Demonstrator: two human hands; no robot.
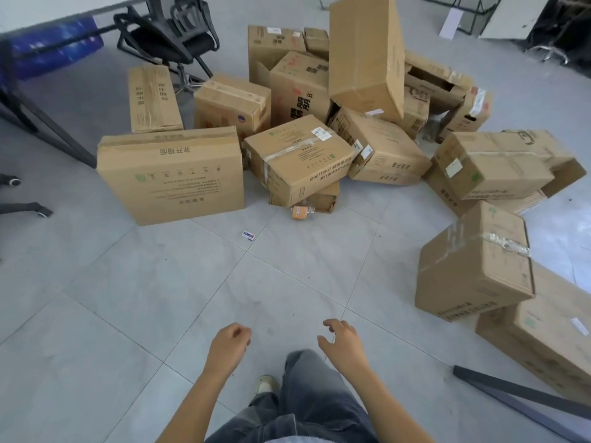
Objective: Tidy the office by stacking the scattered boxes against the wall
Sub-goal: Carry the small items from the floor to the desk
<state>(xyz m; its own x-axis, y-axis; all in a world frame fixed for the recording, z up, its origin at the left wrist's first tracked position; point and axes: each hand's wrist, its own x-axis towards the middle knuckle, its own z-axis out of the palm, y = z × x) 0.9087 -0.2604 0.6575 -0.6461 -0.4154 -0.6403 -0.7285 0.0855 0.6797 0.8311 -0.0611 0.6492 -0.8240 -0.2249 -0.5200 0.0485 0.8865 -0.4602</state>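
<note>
Cardboard boxes [300,155] lie jumbled on the floor [160,298], stiff, taped, likely best lifted by opposite bottom edges; left hand [228,342] and right hand [340,338] hang empty, loosely curled.

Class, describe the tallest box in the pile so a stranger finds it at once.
Find the heap of cardboard boxes on the grey tiled floor, right of the black office chair. At its far middle one tall box stands on end, tilted. Unlike its neighbours, its broad face bears no print.
</note>
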